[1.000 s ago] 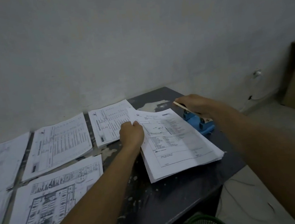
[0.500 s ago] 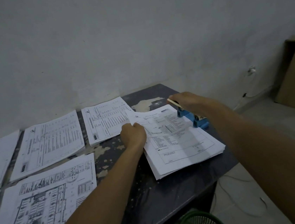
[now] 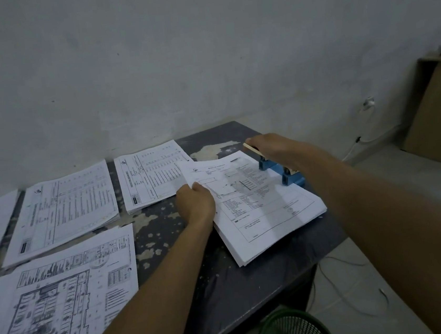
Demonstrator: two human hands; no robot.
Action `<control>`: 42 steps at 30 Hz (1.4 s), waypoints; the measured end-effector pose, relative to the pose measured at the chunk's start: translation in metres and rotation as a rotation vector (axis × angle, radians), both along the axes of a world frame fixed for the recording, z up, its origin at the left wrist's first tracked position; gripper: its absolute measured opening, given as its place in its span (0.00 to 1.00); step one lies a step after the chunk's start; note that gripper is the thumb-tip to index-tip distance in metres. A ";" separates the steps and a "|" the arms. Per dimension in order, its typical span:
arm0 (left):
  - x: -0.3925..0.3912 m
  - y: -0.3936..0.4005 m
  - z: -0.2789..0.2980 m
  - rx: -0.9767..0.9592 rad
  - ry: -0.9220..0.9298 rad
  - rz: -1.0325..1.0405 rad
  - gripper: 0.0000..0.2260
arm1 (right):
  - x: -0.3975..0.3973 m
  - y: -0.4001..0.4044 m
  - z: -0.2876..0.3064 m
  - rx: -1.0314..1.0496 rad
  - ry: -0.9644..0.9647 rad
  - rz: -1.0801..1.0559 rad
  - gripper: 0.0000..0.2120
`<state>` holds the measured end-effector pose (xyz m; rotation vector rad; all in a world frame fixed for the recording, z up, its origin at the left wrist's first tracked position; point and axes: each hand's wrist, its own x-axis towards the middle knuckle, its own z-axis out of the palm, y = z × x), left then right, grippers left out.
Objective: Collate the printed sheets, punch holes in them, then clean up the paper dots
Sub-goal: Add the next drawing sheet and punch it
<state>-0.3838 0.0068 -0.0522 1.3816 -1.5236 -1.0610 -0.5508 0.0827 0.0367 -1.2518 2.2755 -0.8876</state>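
Your right hand (image 3: 272, 147) lies palm-down over the lever of the blue metal hole punch (image 3: 283, 170), fingers laid fairly flat across it, pressing on top. The punch stands near the far right corner of the dark, paint-chipped bench (image 3: 255, 286). Its mouth takes the far right edge of the collated stack of white printed sheets (image 3: 263, 211), which lies askew across the right part of the bench. Your left hand (image 3: 194, 204) grips that stack at its left edge, fingers curled round the paper. To the left lie the other piles: two stacks of printed tables (image 3: 64, 209) along the far side by the wall, and a floor-plan printout (image 3: 59, 308) nearer you. A green mesh waste basket (image 3: 296, 331) stands on the floor below the bench's near right edge.
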 end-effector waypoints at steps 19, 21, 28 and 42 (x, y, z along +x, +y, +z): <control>0.000 0.002 -0.005 -0.089 -0.048 -0.040 0.14 | -0.002 -0.005 -0.006 0.145 0.277 0.099 0.11; 0.000 0.001 -0.005 -0.092 -0.051 -0.042 0.14 | 0.001 -0.006 -0.009 0.133 0.312 0.100 0.11; 0.000 0.000 -0.008 -0.114 -0.016 -0.038 0.14 | 0.012 -0.008 -0.030 0.014 0.316 0.063 0.16; 0.001 0.000 -0.011 -0.135 -0.029 -0.037 0.14 | 0.014 -0.011 -0.042 0.034 0.503 0.024 0.11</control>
